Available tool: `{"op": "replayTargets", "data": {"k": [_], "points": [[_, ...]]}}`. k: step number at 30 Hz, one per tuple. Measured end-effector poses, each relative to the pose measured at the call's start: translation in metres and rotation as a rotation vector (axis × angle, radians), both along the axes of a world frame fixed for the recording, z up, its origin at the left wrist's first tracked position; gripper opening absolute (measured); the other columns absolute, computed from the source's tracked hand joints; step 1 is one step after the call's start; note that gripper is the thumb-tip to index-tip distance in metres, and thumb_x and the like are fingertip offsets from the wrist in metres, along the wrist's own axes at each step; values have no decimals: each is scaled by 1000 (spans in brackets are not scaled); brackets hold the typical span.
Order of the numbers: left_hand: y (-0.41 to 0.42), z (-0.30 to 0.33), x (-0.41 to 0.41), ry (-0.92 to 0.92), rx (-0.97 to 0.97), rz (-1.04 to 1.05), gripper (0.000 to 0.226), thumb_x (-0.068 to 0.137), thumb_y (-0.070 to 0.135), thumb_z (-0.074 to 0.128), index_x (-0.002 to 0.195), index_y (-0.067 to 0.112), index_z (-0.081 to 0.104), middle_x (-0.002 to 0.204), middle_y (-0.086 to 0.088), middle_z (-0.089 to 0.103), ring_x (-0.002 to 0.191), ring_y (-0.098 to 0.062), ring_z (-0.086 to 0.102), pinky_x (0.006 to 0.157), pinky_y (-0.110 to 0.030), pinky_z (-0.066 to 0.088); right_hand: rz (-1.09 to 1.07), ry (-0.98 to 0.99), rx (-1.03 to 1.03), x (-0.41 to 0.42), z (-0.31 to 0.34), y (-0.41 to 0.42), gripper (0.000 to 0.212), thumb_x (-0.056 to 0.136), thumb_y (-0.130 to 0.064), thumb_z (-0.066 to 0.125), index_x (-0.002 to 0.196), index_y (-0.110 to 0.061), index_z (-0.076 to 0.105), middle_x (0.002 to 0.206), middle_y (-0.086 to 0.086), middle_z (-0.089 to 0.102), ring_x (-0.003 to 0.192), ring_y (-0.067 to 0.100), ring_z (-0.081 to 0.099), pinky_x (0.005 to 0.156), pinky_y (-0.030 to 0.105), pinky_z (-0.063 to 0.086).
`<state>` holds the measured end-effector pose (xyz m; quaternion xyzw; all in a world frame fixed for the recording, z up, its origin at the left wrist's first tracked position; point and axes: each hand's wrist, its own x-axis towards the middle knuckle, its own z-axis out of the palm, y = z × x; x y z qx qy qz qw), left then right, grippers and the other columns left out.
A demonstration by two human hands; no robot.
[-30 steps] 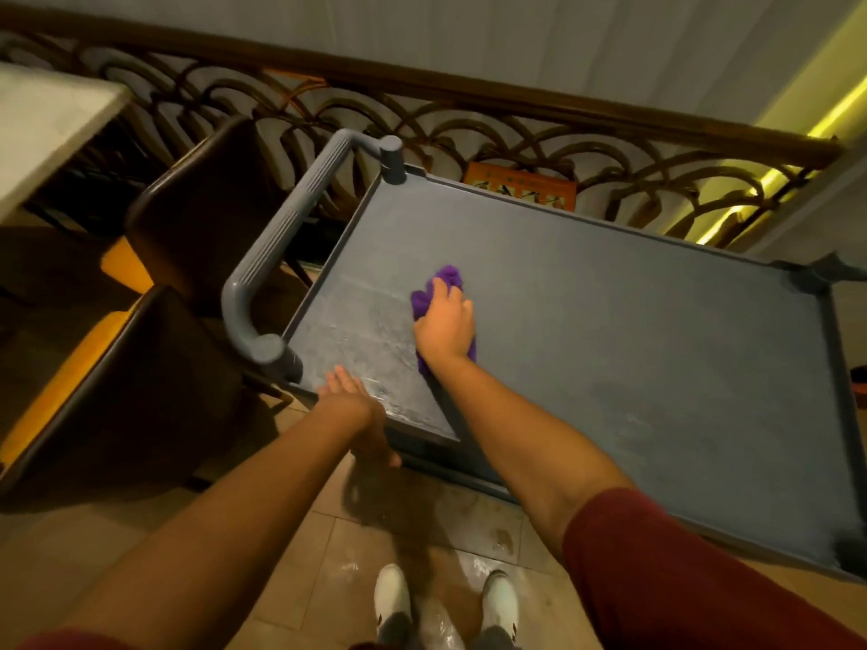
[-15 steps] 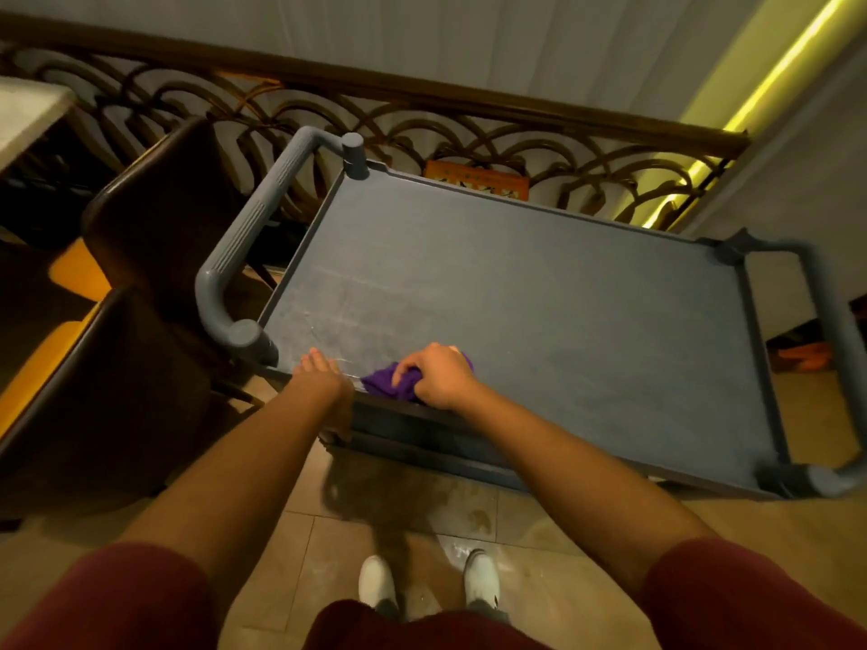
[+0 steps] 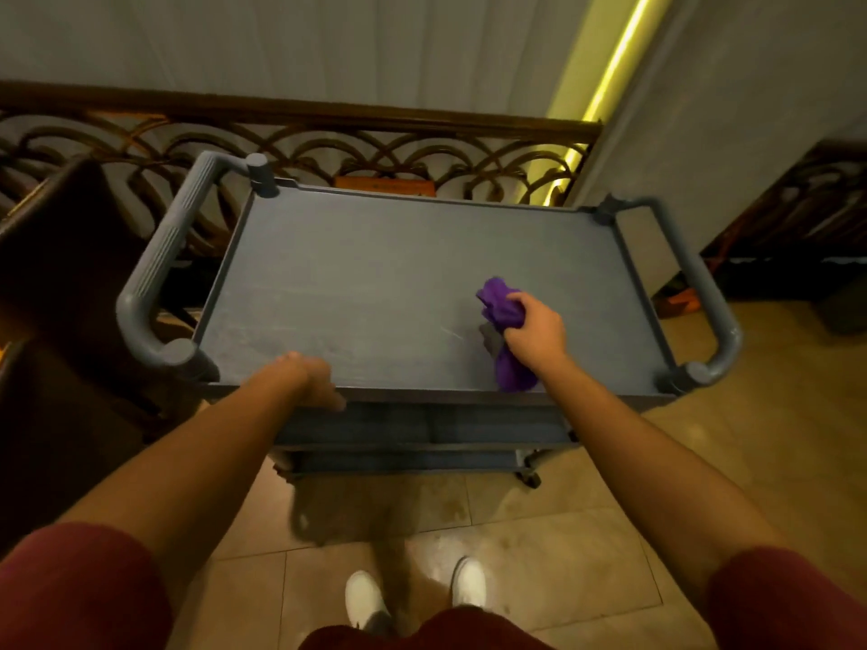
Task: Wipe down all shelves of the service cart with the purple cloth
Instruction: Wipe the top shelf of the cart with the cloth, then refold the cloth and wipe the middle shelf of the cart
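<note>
A person's right hand (image 3: 532,328) grips a bunched purple cloth (image 3: 504,330) on the right side of a grey service cart's top shelf (image 3: 375,283), while the left hand (image 3: 307,380) curls over the near rim.

Purple cloth (image 3: 504,316) bunched on grey cart (image 3: 375,293) top, R side.

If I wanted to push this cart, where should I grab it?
Probably the ribbed grey handle at the left end of the service cart. It is a long bar standing clear of the top shelf, so fingers can wrap right round it from outside the end. The matching handle at the right end would serve too.
</note>
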<state>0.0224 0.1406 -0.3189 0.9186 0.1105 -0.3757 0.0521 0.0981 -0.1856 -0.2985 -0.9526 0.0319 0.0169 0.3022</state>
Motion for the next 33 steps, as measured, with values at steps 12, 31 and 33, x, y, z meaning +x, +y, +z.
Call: {"op": "replayTargets", "data": {"k": [12, 31, 33], "points": [[-138, 51, -32, -249, -1332, 581, 30, 91, 28, 71, 118, 16, 65, 104, 1, 76, 95, -13, 74, 75, -23, 58, -228, 407, 1575, -82, 9, 26, 31, 62, 2, 55, 92, -4, 59, 91, 19, 63, 81, 31, 63, 84, 42, 55], [-268, -55, -116, -140, -1263, 611, 49, 81, 4, 78, 123, 19, 57, 121, -10, 68, 109, -26, 69, 90, -39, 59, -364, 526, 1118, -200, -100, -91, 81, 65, -63, 82, 132, -26, 55, 122, 0, 69, 106, 20, 70, 79, 41, 64], [-267, -66, -113, -31, -1322, 718, 40, 87, 7, 71, 124, 20, 62, 116, -8, 71, 105, -24, 71, 87, -39, 59, -401, 501, 1066, -198, -112, -92, 69, 75, -41, 84, 133, -20, 55, 120, 4, 70, 105, 22, 70, 83, 41, 62]]}}
